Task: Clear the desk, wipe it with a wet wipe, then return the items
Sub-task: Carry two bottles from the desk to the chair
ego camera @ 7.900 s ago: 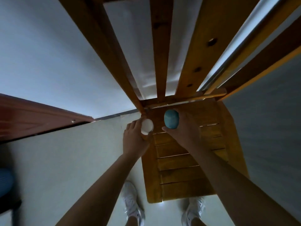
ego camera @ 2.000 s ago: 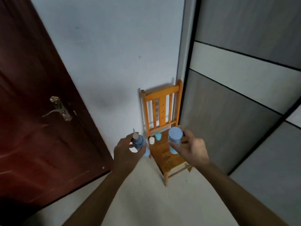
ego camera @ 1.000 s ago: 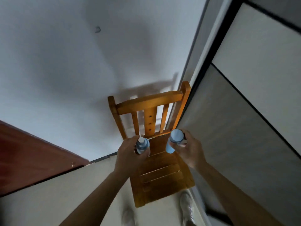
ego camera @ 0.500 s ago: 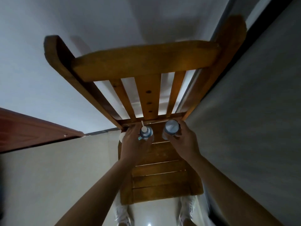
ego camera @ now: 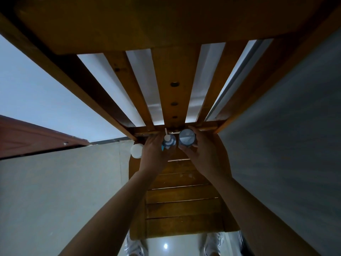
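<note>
At the back of the chair seat [ego camera: 184, 200], right under the backrest slats [ego camera: 170, 85], your left hand [ego camera: 153, 154] grips a small blue-and-white bottle [ego camera: 168, 144] with a white nozzle top, fingers curled round its left side. Your right hand [ego camera: 204, 154] is wrapped round a pale blue lidded container [ego camera: 187, 138], thumb on the near side and fingers round the far side. Both are upright, seen from above, nearly touching each other. Can't tell whether either base is down on the seat; your hands hide it. A round white jar [ego camera: 137, 150] sits at the seat's left rear corner, just beside your left knuckles, nobody holding it. The seat is orange-brown wooden planks, bare toward you. The centre slat has three dark holes, and the top rail fills the upper frame, very close to the camera. A white wall [ego camera: 36, 89] shows behind and between the slats. A red-brown door [ego camera: 27, 139] is on the left and a grey panel [ego camera: 286, 145] on the right, close to the chair. Pale floor [ego camera: 55, 191] lies below left. Your white shoes [ego camera: 135, 246] show at the seat's front edge, one either side.
</note>
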`<state>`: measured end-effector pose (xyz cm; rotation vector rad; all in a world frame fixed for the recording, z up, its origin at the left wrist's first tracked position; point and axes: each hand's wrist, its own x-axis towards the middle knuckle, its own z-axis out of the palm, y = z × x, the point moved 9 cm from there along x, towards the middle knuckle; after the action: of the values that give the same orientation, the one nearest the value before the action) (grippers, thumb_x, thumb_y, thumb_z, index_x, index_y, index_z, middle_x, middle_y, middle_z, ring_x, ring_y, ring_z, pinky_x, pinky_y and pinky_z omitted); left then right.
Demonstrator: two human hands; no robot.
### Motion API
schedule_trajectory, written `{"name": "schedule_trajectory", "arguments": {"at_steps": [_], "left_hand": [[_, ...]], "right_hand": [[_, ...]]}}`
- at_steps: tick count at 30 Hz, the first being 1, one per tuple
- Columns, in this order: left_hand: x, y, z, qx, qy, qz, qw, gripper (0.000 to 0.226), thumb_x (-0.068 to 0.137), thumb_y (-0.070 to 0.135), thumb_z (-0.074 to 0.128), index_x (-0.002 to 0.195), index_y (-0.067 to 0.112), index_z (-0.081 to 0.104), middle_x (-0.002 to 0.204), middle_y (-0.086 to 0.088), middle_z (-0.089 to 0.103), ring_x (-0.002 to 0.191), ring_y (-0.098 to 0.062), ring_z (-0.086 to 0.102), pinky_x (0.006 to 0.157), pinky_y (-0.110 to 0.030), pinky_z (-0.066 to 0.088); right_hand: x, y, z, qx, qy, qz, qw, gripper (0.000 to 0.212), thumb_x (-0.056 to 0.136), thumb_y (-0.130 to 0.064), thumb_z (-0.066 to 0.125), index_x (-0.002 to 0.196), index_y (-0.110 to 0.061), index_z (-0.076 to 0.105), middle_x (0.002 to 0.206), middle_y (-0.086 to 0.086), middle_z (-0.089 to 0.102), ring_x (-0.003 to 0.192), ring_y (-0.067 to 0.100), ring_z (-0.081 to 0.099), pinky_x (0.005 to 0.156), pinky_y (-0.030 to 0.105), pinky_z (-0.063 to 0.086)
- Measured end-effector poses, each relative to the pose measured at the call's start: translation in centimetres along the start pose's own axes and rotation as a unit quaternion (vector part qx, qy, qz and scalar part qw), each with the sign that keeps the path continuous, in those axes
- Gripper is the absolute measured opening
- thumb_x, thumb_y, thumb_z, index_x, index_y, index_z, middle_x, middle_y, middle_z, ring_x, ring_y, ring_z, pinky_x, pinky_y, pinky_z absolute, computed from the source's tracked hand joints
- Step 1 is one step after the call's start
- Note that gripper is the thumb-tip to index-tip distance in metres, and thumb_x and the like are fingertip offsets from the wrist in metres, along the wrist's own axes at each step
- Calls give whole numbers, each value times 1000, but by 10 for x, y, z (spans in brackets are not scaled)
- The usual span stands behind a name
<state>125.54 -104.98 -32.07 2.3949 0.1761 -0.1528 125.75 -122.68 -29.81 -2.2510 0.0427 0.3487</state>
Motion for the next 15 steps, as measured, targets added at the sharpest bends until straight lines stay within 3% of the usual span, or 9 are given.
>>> {"name": "schedule_trajectory", "arguments": {"at_steps": [4, 6, 7, 9, 11, 13, 15], "left_hand": [[-8, 8, 0, 20, -28, 13, 999, 55, 82, 26, 80, 130, 27, 54, 133, 2, 61, 126, -21, 55, 100, -31, 43], [-19, 14, -16, 19, -26, 9, 999, 66, 81, 22, 80, 138, 28, 48, 142, 2, 55, 131, -22, 50, 103, -38, 44], [-24, 18, -26, 27, -25, 13, 999, 69, 81, 22, 80, 140, 29, 46, 145, 2, 51, 132, -23, 49, 104, -41, 46], [-37, 36, -58, 55, -15, 38, 998, 63, 88, 27, 73, 143, 28, 44, 152, 1, 43, 136, -26, 45, 104, -47, 49], [-53, 65, -110, 70, 32, 65, 995, 48, 100, 40, 53, 145, 29, 43, 159, 1, 34, 142, -27, 39, 105, -53, 47], [-74, 100, -171, 75, 105, 100, 987, 49, 104, 45, 34, 149, 26, 38, 162, 3, 25, 148, -25, 28, 111, -56, 39], [-104, 141, -241, 85, 175, 161, 967, 52, 102, 38, 36, 151, 19, 37, 163, -4, 24, 150, -27, 22, 113, -60, 33]], "right_hand": [[-2, 2, -6, -29, 4, 7, 1000, 72, 87, -40, 77, 148, -24, 44, 145, -2, 57, 131, 16, 55, 74, -12, 28], [-8, -1, -12, -34, -6, -3, 999, 78, 85, -42, 78, 151, -27, 39, 146, -3, 55, 132, 16, 55, 77, -10, 30], [-11, -4, -15, -35, -12, -10, 999, 80, 86, -45, 77, 152, -29, 36, 147, -4, 54, 133, 16, 53, 84, -6, 36], [-23, -22, -34, -42, -6, -31, 999, 77, 89, -59, 65, 153, -33, 31, 149, -5, 50, 135, 15, 50, 100, 20, 50], [-37, -59, -70, -46, 51, -76, 995, 66, 95, -69, 47, 151, -37, 33, 148, -8, 49, 133, 11, 50, 98, 38, 55], [-54, -113, -108, -28, 121, -147, 981, 54, 102, -62, 41, 149, -36, 36, 149, -10, 46, 134, 7, 49, 99, 37, 55], [-75, -180, -139, -39, 157, -222, 962, 50, 105, -55, 38, 148, -31, 39, 152, -6, 45, 139, 10, 43, 108, 35, 47]]}}
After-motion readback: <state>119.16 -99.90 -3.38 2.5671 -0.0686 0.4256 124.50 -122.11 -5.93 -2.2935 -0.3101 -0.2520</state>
